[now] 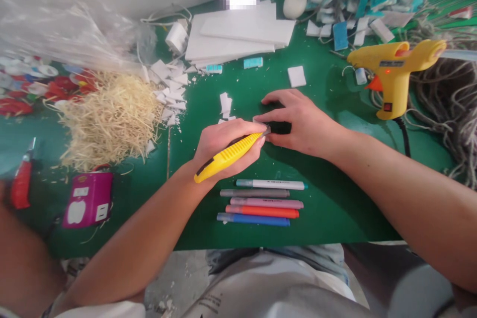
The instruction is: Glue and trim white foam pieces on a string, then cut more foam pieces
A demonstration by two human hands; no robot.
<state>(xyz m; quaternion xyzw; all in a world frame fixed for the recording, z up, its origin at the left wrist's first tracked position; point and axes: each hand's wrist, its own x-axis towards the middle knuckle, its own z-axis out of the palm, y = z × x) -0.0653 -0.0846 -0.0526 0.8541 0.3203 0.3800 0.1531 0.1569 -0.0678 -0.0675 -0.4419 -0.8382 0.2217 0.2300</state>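
Note:
My left hand (223,146) grips a yellow utility knife (227,157), its blade end pointing right toward my other hand. My right hand (300,121) presses down on a small piece on the green table (328,208); the piece is mostly hidden under the fingers, so I cannot tell what it is. The knife tip meets the thumb side of my right hand. Several marker pens (261,203) lie in a row just in front of my hands.
A yellow glue gun (395,72) stands at the right, beside tangled cord (454,109). White foam sheets (234,32) and foam scraps (171,89) lie at the back. Straw-like shavings (112,119), a magenta box (87,198) and red pliers (22,181) are at the left.

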